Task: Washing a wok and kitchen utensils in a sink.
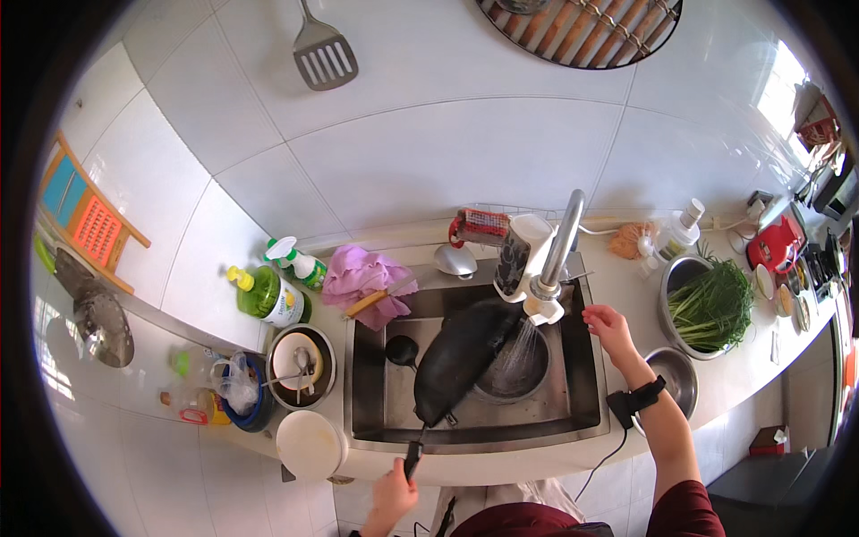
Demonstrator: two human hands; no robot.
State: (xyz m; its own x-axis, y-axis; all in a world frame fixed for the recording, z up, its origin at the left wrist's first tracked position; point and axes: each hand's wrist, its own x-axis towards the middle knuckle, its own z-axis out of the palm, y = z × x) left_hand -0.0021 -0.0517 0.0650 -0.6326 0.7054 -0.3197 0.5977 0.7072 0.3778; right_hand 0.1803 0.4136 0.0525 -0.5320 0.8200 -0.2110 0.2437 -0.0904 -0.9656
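Observation:
My left hand (394, 489) grips the black handle of a dark wok (463, 356), just in front of the sink's near edge. The wok is tilted over the stainless steel sink (537, 429), its dark side facing up. A spray of water falls from the white tap head (543, 305) past the wok's right side, into a metal bowl (520, 376) in the basin. To the right of the tap, above the basin's right rim, my right hand (609, 330) is raised with bent fingers and nothing visible in it. A black ladle (402, 350) lies at the basin's left.
Right of the sink stand a bowl of green leafy stalks (711, 302) and a metal bowl (671, 379). On the left are a stacked bowl set (302, 362), a white lidded tub (310, 444) and a green soap bottle (268, 295). A knife (376, 301) rests on a purple cloth (362, 272).

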